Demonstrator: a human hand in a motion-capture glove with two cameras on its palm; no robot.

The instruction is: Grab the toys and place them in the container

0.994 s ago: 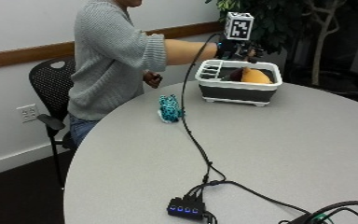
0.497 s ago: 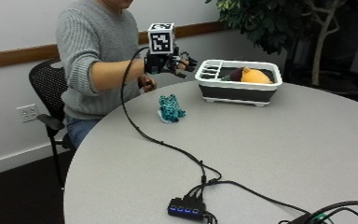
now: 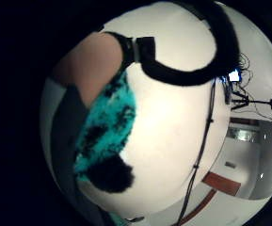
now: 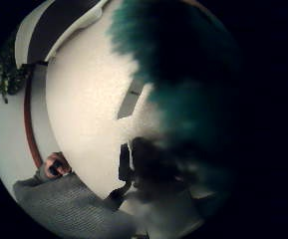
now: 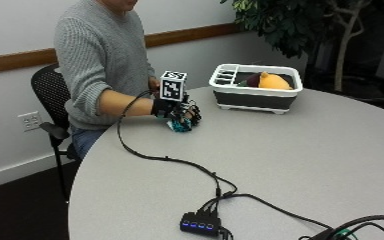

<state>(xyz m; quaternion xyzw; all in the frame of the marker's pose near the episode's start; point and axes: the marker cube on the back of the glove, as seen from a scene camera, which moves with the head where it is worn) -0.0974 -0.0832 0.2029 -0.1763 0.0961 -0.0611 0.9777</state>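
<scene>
My black-gloved grip curls around the fuzzy teal and black plush toy on the round grey tabletop, well apart from the white and grey plastic container.

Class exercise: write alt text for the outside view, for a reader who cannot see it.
A seated person's gloved right hand covers a teal plush toy on a round grey table. Further back stands a white container holding an orange toy.
</scene>
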